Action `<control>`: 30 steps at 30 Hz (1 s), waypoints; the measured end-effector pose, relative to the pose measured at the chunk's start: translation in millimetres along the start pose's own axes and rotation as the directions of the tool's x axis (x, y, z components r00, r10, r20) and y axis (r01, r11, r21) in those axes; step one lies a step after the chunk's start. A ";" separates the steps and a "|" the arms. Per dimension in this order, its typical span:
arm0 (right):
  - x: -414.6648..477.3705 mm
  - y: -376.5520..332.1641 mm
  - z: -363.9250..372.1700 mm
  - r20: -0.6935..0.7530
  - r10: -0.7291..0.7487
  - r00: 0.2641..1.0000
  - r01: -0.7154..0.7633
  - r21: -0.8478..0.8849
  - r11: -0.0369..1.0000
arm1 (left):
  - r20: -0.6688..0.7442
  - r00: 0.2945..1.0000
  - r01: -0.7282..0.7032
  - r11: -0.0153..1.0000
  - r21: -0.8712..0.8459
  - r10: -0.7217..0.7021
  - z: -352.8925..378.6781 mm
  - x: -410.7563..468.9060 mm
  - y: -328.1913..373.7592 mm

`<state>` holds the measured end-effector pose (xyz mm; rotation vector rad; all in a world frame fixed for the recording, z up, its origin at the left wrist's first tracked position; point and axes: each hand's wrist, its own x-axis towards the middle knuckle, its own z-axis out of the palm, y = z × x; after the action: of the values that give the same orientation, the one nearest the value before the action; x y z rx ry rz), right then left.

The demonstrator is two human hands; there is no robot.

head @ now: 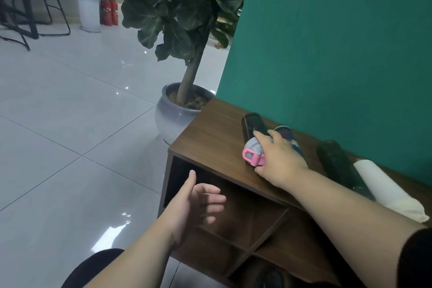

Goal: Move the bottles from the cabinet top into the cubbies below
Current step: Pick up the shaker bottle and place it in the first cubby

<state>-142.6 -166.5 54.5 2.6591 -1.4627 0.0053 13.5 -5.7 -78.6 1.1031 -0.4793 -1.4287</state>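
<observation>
Several bottles lie on their sides on the brown wooden cabinet top [210, 133]. My right hand [278, 159] is wrapped over the leftmost one, a black bottle with a grey and pink cap [253, 133]. Just behind my fingers lies a blue patterned bottle [286, 132]. Further right lie a dark bottle [339, 166] and a white bottle [385, 187]. My left hand [196, 201] hovers open, fingers apart, in front of the upper left cubby [177, 184], holding nothing. The cubbies [264, 229] in view look dark; I cannot tell what is inside.
A large potted plant in a grey ceramic pot [173, 119] stands on the tiled floor right beside the cabinet's left end. A green wall [339, 42] backs the cabinet. Black stools [28, 7], a white planter and red fire extinguishers [108, 11] stand far off.
</observation>
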 end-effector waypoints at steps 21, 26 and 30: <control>-126.9 -58.5 -42.1 -0.025 0.063 0.998 -0.011 0.858 0.514 | -0.175 0.977 0.098 0.986 -0.136 -0.121 -8.1 -32.6 -18.2; -130.6 -72.1 8.0 0.105 0.118 0.987 -0.149 0.869 0.472 | -0.223 0.954 0.169 0.975 -0.147 -0.199 -8.8 -17.6 -36.8; -132.2 -85.4 58.5 0.222 0.163 0.961 -0.251 0.949 0.190 | -0.349 0.907 0.196 0.970 -0.144 -0.235 -15.2 4.2 -50.1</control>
<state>-144.4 -15.5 -18.7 3.1888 -2.4273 1.3746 -0.1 5.5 -128.1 1.3302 -0.0146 -1.3788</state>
